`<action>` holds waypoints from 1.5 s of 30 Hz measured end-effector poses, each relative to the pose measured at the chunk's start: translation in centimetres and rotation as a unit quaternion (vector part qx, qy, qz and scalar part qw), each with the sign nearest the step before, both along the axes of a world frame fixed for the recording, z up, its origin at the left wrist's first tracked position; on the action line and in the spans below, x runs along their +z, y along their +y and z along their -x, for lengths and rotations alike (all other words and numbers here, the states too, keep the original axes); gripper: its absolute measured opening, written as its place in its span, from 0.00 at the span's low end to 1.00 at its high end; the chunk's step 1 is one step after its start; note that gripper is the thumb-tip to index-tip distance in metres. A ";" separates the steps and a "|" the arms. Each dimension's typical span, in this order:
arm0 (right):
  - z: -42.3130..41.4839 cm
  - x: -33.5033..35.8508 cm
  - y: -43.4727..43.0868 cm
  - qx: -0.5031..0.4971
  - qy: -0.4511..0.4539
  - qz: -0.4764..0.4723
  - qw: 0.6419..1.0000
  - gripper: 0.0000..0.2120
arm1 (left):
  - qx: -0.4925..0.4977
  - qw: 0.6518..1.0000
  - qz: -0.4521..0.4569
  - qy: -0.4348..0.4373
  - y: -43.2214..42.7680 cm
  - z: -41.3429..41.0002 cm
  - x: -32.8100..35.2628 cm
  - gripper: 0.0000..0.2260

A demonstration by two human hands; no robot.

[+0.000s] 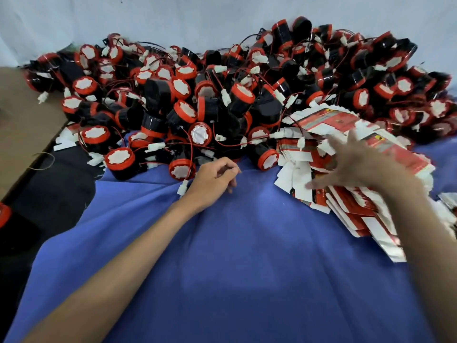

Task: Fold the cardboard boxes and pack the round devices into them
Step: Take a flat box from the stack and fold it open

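A big heap of round black devices (222, 95) with red rims, white labels and red-black wires fills the far side of the blue cloth (235, 256). One device (181, 169) lies at the heap's near edge. My left hand (214, 180) rests just right of it on the cloth, fingers loosely curled, holding nothing. A stack of flat red-and-white cardboard boxes (346, 199) lies at the right. My right hand (356, 164) hovers over that stack, blurred, with fingers spread and nothing in it.
A brown cardboard sheet (24, 125) lies at the far left, with dark fabric (57, 194) beside it. A pale wall (197, 18) stands behind the heap. Loose white connectors (182, 189) trail from the devices onto the cloth.
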State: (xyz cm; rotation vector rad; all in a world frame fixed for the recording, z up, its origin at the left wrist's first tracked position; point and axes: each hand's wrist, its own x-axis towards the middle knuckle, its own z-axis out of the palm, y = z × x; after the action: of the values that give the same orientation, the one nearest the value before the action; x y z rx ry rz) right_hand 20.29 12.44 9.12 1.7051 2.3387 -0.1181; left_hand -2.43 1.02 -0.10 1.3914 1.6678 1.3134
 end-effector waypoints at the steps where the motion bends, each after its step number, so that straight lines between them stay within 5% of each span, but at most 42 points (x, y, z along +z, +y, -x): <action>1: 0.4 -1.3 -0.6 -0.007 -0.033 -0.026 0.999 0.56 | -0.003 1.000 0.018 -0.005 0.0 0.0 0.2 0.09; 4: 0.4 -4.6 -2.3 0.009 -0.040 -0.157 0.987 0.34 | -0.018 0.997 0.050 -0.048 -0.4 -0.3 0.5 0.11; 9: -1.6 -7.6 -3.4 0.072 0.155 -0.335 0.927 0.27 | -0.067 0.996 0.047 -0.035 -1.9 -2.3 -0.4 0.10; 12: -2.2 -7.9 -4.5 0.164 0.267 -0.443 0.839 0.25 | -0.069 0.997 0.015 0.004 -2.5 -2.7 -1.2 0.09; 15: -1.2 -7.9 -5.9 0.319 0.364 -0.493 0.723 0.20 | -0.072 0.986 -0.004 -0.152 -2.7 -2.8 -0.5 0.11; 17: 0.2 -8.6 -7.5 0.424 0.385 -0.437 0.694 0.17 | -0.071 0.964 -0.014 -0.255 -2.7 -2.7 0.0 0.19; 19: 1.4 -9.5 -8.9 0.487 0.362 -0.353 0.712 0.16 | -0.060 0.961 -0.031 -0.268 -2.7 -2.5 -0.1 0.22; 23: 1.9 -10.0 -9.4 0.490 0.357 -0.179 0.775 0.13 | -0.042 0.981 -0.042 -0.186 -2.8 -2.4 -0.5 0.10; 30: 1.9 -9.9 -9.9 0.282 0.345 -0.107 0.889 0.36 | -0.073 0.986 -0.083 -0.123 -3.4 -2.3 -0.2 0.13; 35: 2.3 -10.2 -10.5 0.279 0.365 -0.060 0.886 0.44 | -0.136 0.987 -0.066 -0.061 -4.4 -2.8 0.1 0.07; 45: 2.8 -9.3 -12.2 0.232 0.488 -0.055 0.840 0.46 | -0.200 0.976 -0.048 -0.068 -5.4 -4.7 0.1 0.17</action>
State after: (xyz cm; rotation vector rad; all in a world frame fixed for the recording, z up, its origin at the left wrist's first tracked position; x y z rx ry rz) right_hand 17.45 0.24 -0.19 1.1607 3.4555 -0.9777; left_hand 2.29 -4.41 -0.04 1.5569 1.1684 1.2331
